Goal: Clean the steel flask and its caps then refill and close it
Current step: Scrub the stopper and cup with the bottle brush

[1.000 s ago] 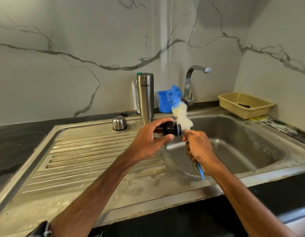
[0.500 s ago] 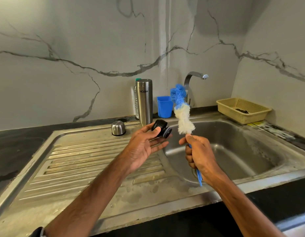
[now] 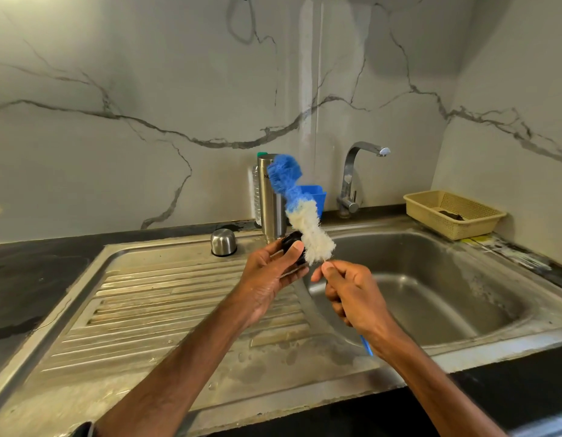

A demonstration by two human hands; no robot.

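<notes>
I log left hand (image 3: pixel 267 274) fingers pinching the black flask cap (image 3: pixel 289 242), right hand (image 3: pixel 352 294) fingers wrapped round the bottle brush (image 3: pixel 308 227) handle, its white bristles against the cap.

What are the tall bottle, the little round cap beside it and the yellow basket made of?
The tall flask looks like brushed steel: grey with a soft sheen. The small domed cap looks like shinier polished steel, mirroring the light. The yellow basket is probably plastic: matte, with a moulded grid of holes.
</notes>
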